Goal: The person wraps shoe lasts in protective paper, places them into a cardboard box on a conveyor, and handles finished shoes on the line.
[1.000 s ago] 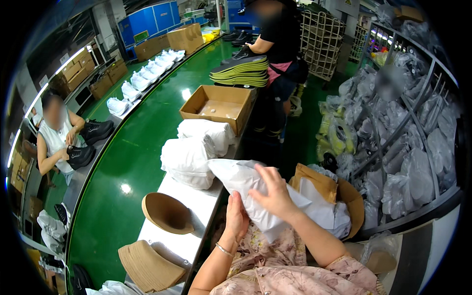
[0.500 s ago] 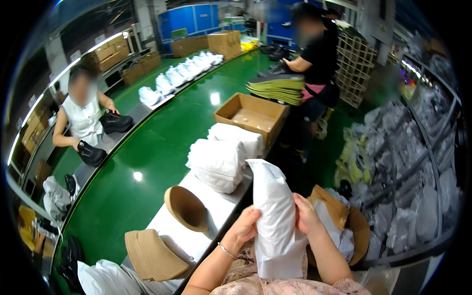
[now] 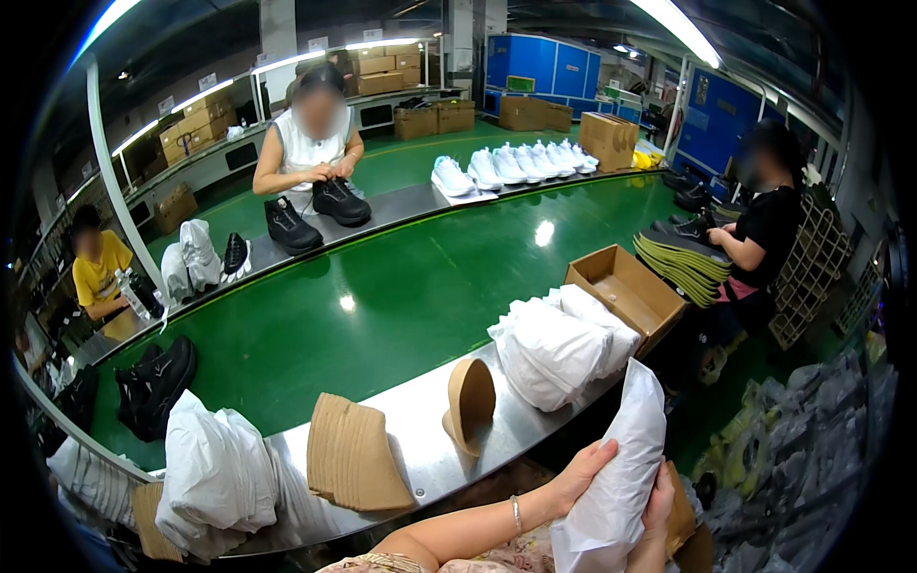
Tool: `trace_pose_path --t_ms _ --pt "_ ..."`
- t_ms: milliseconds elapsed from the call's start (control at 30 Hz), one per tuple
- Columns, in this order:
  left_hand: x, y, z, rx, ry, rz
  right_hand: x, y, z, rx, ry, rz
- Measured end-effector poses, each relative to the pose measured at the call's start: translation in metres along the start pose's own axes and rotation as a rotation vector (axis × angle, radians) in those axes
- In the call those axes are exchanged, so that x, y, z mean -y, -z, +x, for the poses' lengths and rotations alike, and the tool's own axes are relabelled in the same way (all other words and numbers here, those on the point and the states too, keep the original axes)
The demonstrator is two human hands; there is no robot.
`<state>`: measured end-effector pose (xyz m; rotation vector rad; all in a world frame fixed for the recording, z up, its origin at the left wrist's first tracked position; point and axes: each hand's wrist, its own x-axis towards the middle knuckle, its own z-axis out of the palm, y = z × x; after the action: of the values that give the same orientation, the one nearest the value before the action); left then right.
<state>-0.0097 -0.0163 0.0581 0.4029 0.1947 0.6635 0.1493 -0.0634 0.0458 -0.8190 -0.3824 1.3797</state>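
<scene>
I hold a stuffed white bag [image 3: 619,468] upright in front of me, below the metal ledge [image 3: 420,430]. My left hand [image 3: 585,471] presses flat against its left side. My right hand [image 3: 659,498] grips its lower right side, partly hidden behind the bag. On the ledge just beyond lie several more stuffed white bags [image 3: 556,342], a curved brown cardboard insert [image 3: 468,401] standing on edge, and a stack of brown cardboard inserts [image 3: 351,462].
An open cardboard box [image 3: 626,291] sits at the ledge's right end. A green conveyor [image 3: 382,296] runs past. Across it a seated person handles black shoes [image 3: 315,210]; white shoes [image 3: 506,164] line the far side. Another person [image 3: 764,229] stands right by stacked insoles [image 3: 678,263]. More white bags [image 3: 215,468] lie left.
My view has swung to the left and up. The white bag has stayed upright in both hands, now lower right in view, with my left hand flatter on its side.
</scene>
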Motion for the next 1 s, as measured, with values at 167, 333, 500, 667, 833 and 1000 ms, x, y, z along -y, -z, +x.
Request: trace_pose_path --t_ms 167,333,500,667,833,1000 --pt "0.008 -0.005 0.006 -0.271 -0.18 0.281 0.002 0.008 0.002 0.035 0.131 -0.186" --pt "0.007 -0.013 0.003 -0.228 -0.239 0.246 0.011 -0.012 -0.004 0.018 0.288 -0.318" --pt "0.01 -0.006 -0.01 -0.013 0.001 0.163 0.008 -0.015 -0.002 -0.012 0.358 -0.583" --pt "0.0 -0.004 -0.018 0.126 0.128 0.14 0.013 -0.04 -0.007 0.049 0.271 -0.566" --pt "-0.002 -0.017 -0.009 -0.038 0.182 0.101 0.034 -0.011 -0.011 0.055 0.06 -0.675" --pt "-0.023 -0.013 0.006 0.001 0.003 0.04 0.051 -0.027 -0.051 0.118 -0.112 -0.405"
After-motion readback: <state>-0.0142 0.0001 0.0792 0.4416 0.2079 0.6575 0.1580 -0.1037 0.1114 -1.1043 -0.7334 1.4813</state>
